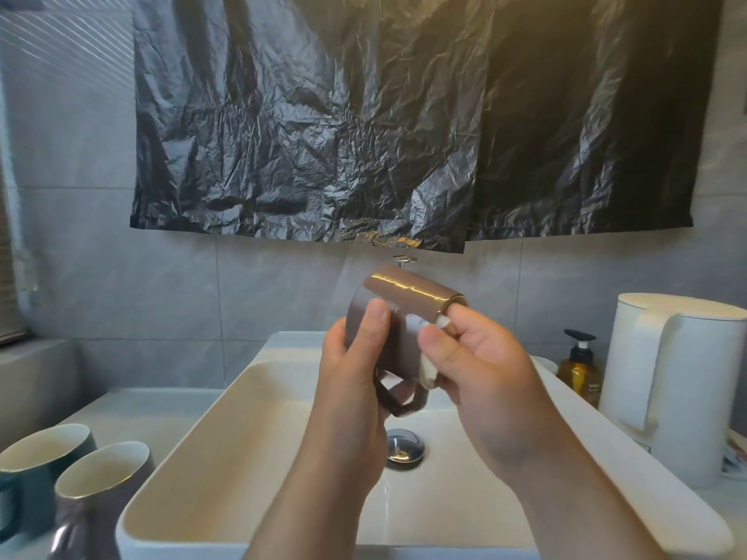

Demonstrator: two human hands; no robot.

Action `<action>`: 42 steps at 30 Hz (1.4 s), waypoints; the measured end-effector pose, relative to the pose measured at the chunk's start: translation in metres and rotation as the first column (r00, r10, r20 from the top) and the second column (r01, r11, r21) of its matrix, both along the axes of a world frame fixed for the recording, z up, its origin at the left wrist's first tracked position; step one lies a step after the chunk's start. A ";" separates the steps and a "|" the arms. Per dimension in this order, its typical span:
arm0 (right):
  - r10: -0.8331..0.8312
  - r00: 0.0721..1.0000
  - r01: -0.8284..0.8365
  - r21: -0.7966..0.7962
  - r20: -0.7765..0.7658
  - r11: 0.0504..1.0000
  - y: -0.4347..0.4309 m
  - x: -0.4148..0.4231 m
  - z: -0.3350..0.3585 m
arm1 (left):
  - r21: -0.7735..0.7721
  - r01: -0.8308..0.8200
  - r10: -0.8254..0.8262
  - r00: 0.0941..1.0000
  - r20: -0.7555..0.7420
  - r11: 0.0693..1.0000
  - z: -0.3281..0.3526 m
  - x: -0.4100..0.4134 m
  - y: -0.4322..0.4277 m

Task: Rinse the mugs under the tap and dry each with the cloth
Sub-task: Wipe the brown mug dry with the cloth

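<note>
Glazed mugs [101,472] stand left of the basin [242,478], a white kettle [667,377] right. Left hand [351,381] grips a glossy brown mug [408,295]; right hand [485,369] pinches cloth [429,371] at its rim.

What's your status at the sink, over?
Left hand grips brown mug over sink. Right hand holds cloth against it. Teal mug, grey mug stand aside.

Glossy brown ceramic mug [408,299] with bright highlights, soft white cloth [429,373], crinkled shiny black plastic sheet [364,135], matt grey stone-look wall tiles [161,284], smooth white glazed basin [242,438], polished chrome drain plug [405,446], matt white plastic kettle [683,377], translucent amber plastic pump bottle [580,373], glazed teal mug [28,491]
</note>
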State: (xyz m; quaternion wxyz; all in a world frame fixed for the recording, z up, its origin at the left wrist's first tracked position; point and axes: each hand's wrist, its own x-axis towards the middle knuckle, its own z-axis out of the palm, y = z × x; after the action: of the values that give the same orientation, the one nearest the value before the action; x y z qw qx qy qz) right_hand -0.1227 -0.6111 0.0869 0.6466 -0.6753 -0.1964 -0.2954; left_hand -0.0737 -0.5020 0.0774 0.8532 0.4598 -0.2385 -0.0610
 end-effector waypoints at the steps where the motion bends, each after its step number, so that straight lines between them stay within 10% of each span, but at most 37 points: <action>1: -0.005 1.000 0.007 0.048 -0.030 0.999 -0.004 0.001 0.000 | 0.026 0.018 -0.018 1.000 -0.011 1.000 0.000 0.002 0.003; 5: 0.060 0.993 -0.048 0.119 -0.102 0.992 -0.010 -0.002 0.005 | 0.114 0.102 -0.108 0.993 0.045 0.988 0.001 0.010 0.018; 8: -0.150 0.989 0.150 -0.110 0.012 0.983 -0.005 -0.006 0.006 | 0.052 0.178 -0.176 0.984 -0.026 0.983 0.003 0.008 0.021; 15: -0.401 0.828 0.558 -0.646 0.392 0.520 -0.006 0.003 -0.001 | -0.229 0.237 -0.286 0.934 -0.212 0.944 0.009 0.011 0.024; 24: -0.671 0.721 0.680 -0.357 0.169 0.641 -0.006 0.009 -0.006 | 0.000 0.263 -0.260 0.955 -0.140 0.965 0.007 0.005 0.023; 30: -0.777 0.570 0.789 -0.440 0.266 0.428 -0.010 0.006 -0.006 | 0.129 0.276 -0.269 0.961 -0.069 0.952 0.007 -0.002 0.018; 42: -0.736 0.673 0.718 -0.307 0.078 0.625 -0.011 -0.001 0.005 | 0.147 0.196 -0.195 0.981 -0.022 0.969 0.002 0.001 0.012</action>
State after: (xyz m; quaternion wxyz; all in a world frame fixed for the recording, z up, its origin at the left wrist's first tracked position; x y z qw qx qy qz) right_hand -0.1237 -0.6223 0.0921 0.3622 -0.7978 0.0667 -0.4773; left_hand -0.0728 -0.4896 0.0791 0.8074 0.4958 -0.2743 -0.1642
